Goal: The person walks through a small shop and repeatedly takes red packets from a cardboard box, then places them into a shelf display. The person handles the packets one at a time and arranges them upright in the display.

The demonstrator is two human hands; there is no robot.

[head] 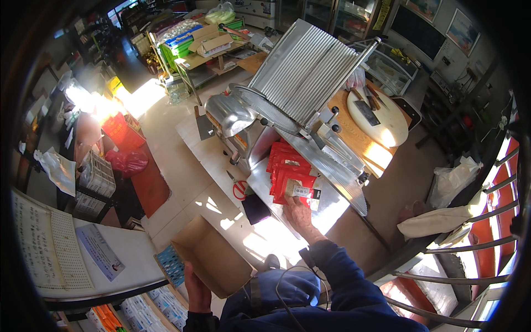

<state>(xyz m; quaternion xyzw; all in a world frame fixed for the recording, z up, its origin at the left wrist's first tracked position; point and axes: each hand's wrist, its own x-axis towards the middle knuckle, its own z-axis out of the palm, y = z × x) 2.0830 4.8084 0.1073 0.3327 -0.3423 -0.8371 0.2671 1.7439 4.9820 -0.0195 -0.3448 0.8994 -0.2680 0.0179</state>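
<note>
My left hand [197, 288] grips the side of an open cardboard box [203, 245], whose visible inside is bare. My right hand [299, 216] reaches onto the steel base of a meat slicer [265, 145]. Its fingertips touch the lower edge of the front red packet [293, 184], which has a clear window and a printed label. Whether the thumb pinches it from below is hidden. Several more red packets [286, 155] lie overlapped behind it. The slicer's ribbed metal carriage [307, 74] slants up beyond them.
Left of the packets lie red-handled scissors [239, 190] and a dark pouch [254, 208]. A cleaver [367, 113] and knives rest on a round cutting board [386, 120] at right. Curved metal bars [468, 247] line the right side. A white counter [120, 253] stands at left.
</note>
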